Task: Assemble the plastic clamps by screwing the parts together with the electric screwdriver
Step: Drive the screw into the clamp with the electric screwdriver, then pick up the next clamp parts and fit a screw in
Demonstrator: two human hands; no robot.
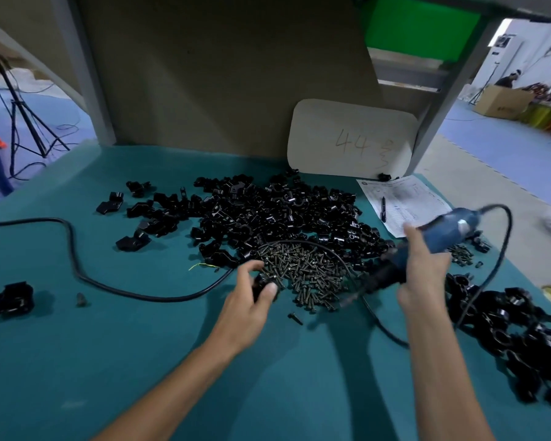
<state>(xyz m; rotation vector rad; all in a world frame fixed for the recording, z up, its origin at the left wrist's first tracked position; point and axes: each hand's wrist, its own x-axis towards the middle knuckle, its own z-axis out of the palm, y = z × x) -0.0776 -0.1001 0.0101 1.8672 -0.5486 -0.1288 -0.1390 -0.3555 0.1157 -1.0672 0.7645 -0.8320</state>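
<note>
left hand pinches clamp beside screws | right hand grips screwdriver | tip: seat screw square before driving

Left arm: the left forearm is bare and reaches up from the lower left, wrist straight.
Left hand: the left hand has its fingers curled. The left thumb and the fingertips pinch a small black clamp part, with the index finger arched above the thumb.
Right arm: the right forearm is bare and rises almost straight up.
Right hand: the right hand shows its back to the camera, fingers wrapped round the electric screwdriver. The right thumb points up along the tool's body, and the nose sticks out past the little-finger side. The hand is blurred.
Hands: apart, with the left fingertips near the tool's nose.
</note>
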